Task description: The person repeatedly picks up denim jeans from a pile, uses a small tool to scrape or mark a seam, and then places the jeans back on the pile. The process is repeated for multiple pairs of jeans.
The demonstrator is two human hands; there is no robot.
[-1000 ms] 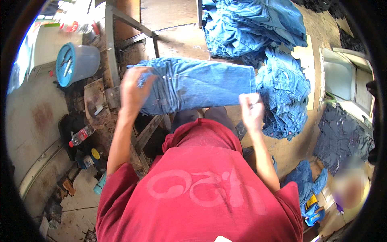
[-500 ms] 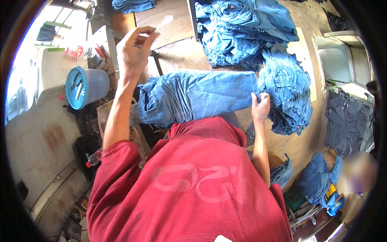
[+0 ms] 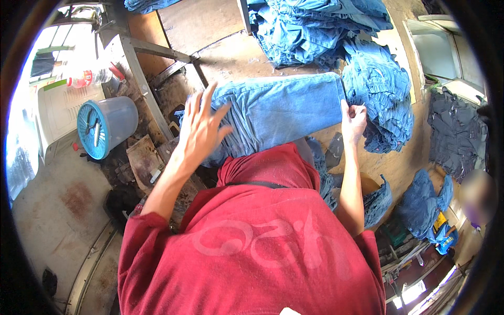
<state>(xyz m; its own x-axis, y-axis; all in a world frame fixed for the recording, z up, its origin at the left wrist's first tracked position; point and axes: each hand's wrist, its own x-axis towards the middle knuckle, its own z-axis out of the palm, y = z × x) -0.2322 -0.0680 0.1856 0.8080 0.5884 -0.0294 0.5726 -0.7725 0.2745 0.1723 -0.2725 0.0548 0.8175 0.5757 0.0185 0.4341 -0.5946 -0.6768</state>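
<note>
A folded pair of blue denim trousers [image 3: 294, 102] lies across in front of me, its gathered end to the left and its straight edge to the right. My right hand [image 3: 354, 122] pinches the near corner of that right edge between thumb and fingers. Over the gathered end is my left hand [image 3: 202, 126], open, fingers spread and holding nothing; whether it touches the cloth I cannot tell. Just beyond the right edge sits a pile of blue denim garments [image 3: 380, 92]. Behind it rises a taller denim stack [image 3: 315, 34].
At the left stands a clear bucket with a blue lid [image 3: 93, 128], tools lying on top. A wooden frame [image 3: 139, 79] is beyond my left arm. Dark garments [image 3: 457, 131] lie at the far right, and more denim [image 3: 420, 205] hangs at the lower right.
My left hand has come down from its raised pinch to the trousers' left end, and its fingers have spread. The pale scrap by its fingertips no longer shows. My right hand keeps its hold.
</note>
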